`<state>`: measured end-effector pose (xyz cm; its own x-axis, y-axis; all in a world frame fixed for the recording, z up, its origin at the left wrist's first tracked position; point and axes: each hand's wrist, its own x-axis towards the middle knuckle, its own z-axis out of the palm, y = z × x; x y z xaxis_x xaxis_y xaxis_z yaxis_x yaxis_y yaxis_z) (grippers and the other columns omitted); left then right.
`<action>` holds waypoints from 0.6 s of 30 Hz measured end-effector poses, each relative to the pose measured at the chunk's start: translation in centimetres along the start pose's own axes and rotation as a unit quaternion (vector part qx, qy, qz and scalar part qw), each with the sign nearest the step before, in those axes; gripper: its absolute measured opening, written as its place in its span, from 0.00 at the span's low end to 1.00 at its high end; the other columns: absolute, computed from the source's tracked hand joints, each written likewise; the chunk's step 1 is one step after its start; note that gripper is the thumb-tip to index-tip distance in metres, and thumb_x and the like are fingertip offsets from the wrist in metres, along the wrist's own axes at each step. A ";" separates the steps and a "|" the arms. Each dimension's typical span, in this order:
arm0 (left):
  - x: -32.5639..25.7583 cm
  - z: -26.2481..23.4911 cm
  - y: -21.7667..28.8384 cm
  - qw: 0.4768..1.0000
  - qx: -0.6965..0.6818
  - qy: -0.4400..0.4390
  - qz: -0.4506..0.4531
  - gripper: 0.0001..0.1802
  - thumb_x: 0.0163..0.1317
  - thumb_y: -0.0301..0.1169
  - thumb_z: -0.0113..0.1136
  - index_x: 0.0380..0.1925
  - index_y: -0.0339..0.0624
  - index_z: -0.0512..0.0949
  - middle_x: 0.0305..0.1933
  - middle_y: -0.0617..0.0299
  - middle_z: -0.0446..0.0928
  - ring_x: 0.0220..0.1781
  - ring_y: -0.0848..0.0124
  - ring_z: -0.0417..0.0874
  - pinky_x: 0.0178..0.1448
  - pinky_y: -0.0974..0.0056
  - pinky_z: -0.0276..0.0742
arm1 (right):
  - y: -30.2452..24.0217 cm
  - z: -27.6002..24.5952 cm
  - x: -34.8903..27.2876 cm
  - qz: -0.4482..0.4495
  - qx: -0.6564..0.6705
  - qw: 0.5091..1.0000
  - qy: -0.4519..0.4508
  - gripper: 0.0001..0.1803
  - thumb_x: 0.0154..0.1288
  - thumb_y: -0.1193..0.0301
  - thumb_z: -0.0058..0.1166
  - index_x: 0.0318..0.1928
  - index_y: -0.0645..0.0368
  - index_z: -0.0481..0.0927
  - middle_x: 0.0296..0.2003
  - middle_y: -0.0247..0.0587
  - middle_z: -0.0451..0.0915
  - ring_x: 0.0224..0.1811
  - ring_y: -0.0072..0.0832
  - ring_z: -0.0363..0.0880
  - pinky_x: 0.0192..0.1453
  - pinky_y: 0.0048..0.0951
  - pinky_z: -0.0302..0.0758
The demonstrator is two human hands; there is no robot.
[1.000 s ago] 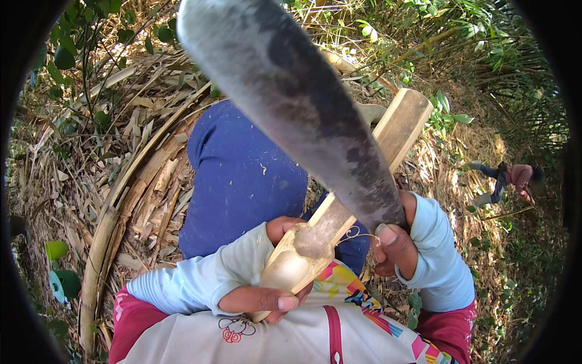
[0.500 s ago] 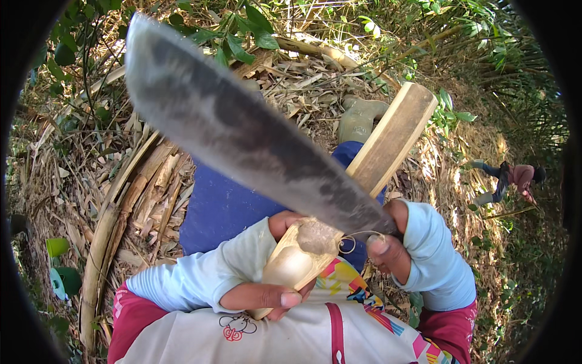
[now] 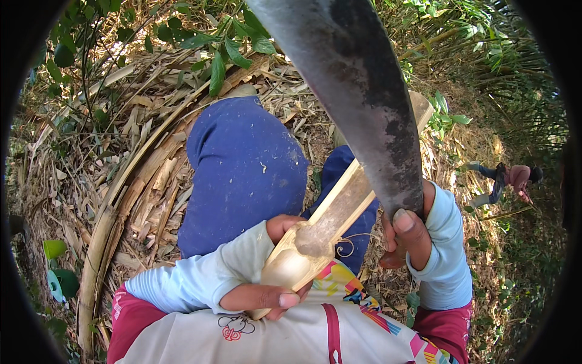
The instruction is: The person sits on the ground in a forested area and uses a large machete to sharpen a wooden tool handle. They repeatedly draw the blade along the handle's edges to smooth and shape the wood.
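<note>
My left hand point(image 3: 259, 296) is closed round the near end of a split bamboo piece point(image 3: 341, 206), close to my apron. The bamboo slants away to the far right; its pale hollow inside faces up, with a node crossing it near my hand. A thin curled shaving point(image 3: 347, 244) hangs from its right edge. In my right hand point(image 3: 413, 235), beside the bamboo, is a machete point(image 3: 370, 91) with a broad, dark-stained blade. The blade rises upward and leftward over the bamboo, hiding part of its far half, and its tip runs out of the picture. The machete's handle is hidden in my fist.
My knee in blue trousers point(image 3: 242, 176) is bent in front of me. A long bamboo strip point(image 3: 100, 255) curves along the left over dry leaves. Leafy branches point(image 3: 233, 45) hang at the top. Another person point(image 3: 506, 179) is farther off at the right.
The machete has swung up and to the right from its slant across the bamboo, uncovering my knee and the hollow of the bamboo. My left hand and the bamboo have hardly moved.
</note>
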<state>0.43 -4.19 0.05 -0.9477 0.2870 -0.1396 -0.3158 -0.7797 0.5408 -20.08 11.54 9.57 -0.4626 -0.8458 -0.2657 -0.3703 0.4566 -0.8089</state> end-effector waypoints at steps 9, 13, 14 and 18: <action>0.2 0.4 0.0 1.000 -0.012 0.017 0.018 0.40 0.62 0.26 0.63 0.67 0.46 0.49 0.36 0.60 0.73 0.25 0.75 0.76 0.28 0.70 0.74 | 0.6 0.9 -0.3 -0.049 -0.096 0.988 -0.113 0.10 0.67 0.67 0.57 0.37 0.63 0.77 0.19 0.43 0.70 0.18 0.37 0.73 0.23 0.34 0.68; -0.1 0.5 -0.3 0.999 -0.020 0.032 0.029 0.41 0.62 0.27 0.63 0.68 0.46 0.48 0.36 0.60 0.73 0.25 0.75 0.75 0.28 0.70 0.74 | 0.3 1.1 -0.1 -0.039 -0.081 0.990 -0.111 0.10 0.66 0.67 0.58 0.35 0.62 0.77 0.20 0.43 0.71 0.19 0.37 0.74 0.23 0.35 0.68; 0.0 0.6 -0.1 0.999 -0.020 0.029 0.026 0.41 0.62 0.27 0.63 0.68 0.46 0.48 0.36 0.60 0.73 0.25 0.75 0.75 0.28 0.70 0.74 | 0.3 1.0 0.0 -0.046 -0.084 0.989 -0.112 0.10 0.66 0.67 0.57 0.35 0.62 0.77 0.20 0.43 0.71 0.19 0.37 0.74 0.23 0.35 0.68; 0.2 0.5 0.5 1.000 -0.005 0.021 -0.001 0.41 0.62 0.26 0.62 0.68 0.46 0.48 0.36 0.61 0.73 0.25 0.76 0.75 0.27 0.70 0.74 | 0.0 0.8 0.3 -0.101 -0.118 0.979 -0.132 0.10 0.67 0.67 0.57 0.34 0.62 0.76 0.20 0.43 0.70 0.20 0.37 0.73 0.24 0.35 0.68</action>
<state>0.11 -4.28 0.73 -0.9481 0.2657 -0.1749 -0.3180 -0.7844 0.5325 -19.54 11.09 9.03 -0.1477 -0.9527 -0.2655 -0.6232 0.2981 -0.7231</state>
